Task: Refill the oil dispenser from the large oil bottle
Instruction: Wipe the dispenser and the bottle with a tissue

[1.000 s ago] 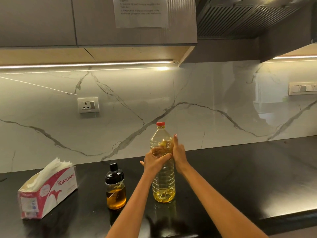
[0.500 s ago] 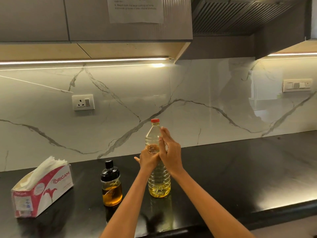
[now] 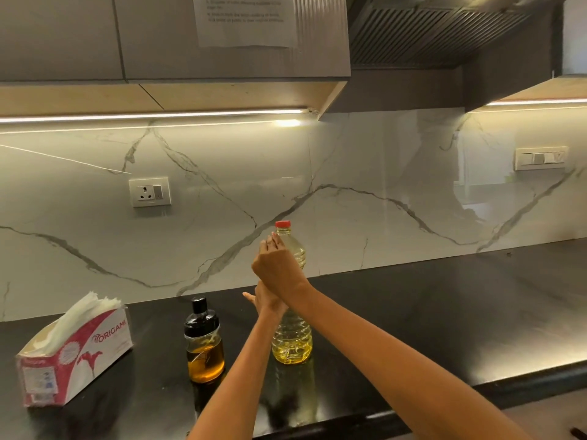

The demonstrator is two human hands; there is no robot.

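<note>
Standing upright on the black counter (image 3: 444, 312), the large oil bottle (image 3: 292, 341) had its red cap (image 3: 282, 224) still screwed on, and a shallow pool of yellow oil filled only its lowest part. Both of the person's arms reached forward to it and crossed at the wrists in front of its middle. The left hand (image 3: 265, 300) was wrapped around the bottle at about mid-height, its thumb sticking out to the left side. The right hand (image 3: 278, 265) sat above the left one, up by the bottle's shoulder just under the neck, with its back turned to the camera and its fingers (image 3: 270, 246) stretched upward and close together. Whether those fingers pressed on the plastic or only hovered beside it could not be told, since the hand hid the contact.

Just to the left of the large bottle, close but not touching, stood the oil dispenser (image 3: 204, 342), a small glass jar with a black top, closed, and amber oil up to roughly its lower third. Farther left, well apart from both, a pink and white tissue box (image 3: 76, 354) lay on the counter with white tissues poking out of its top. Behind everything rose a white marble wall (image 3: 365, 173) with grey veins, carrying a power socket (image 3: 150, 192) on the left.
</note>
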